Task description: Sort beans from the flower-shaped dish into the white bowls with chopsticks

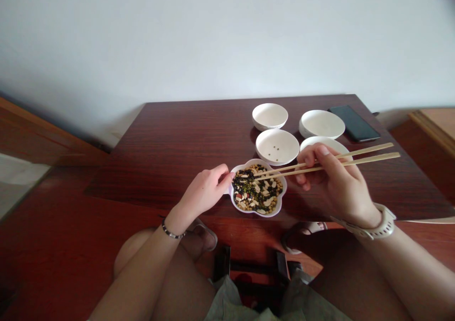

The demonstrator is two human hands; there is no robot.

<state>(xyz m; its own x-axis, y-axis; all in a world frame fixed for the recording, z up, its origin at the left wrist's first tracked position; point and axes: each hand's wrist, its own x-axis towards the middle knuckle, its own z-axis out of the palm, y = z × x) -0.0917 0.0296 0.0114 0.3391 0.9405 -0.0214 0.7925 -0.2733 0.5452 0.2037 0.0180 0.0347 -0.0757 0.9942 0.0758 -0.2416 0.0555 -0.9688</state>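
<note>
My left hand [206,188] is closed on the left edge of a flower-shaped dish [284,199] near the table's front edge. Mixed beans and nuts [256,188] fill the dish, among them black, green and yellowish beans and pale peanuts. In my right hand [336,181] is a pair of chopsticks [369,156], their tips in the beans. Whether the tips pinch a bean is too small to tell. Just behind the dish, a white bowl [277,143] holds several small dark beans. Another white bowl [325,143] is partly hidden behind my right hand.
Two more white bowls, a left one [269,116] and a right one [322,123], stand farther back. A dark phone [355,123] lies right of them on the brown table [177,141]. The wall [213,37] rises behind the table. Wooden furniture [437,127] stands at the right.
</note>
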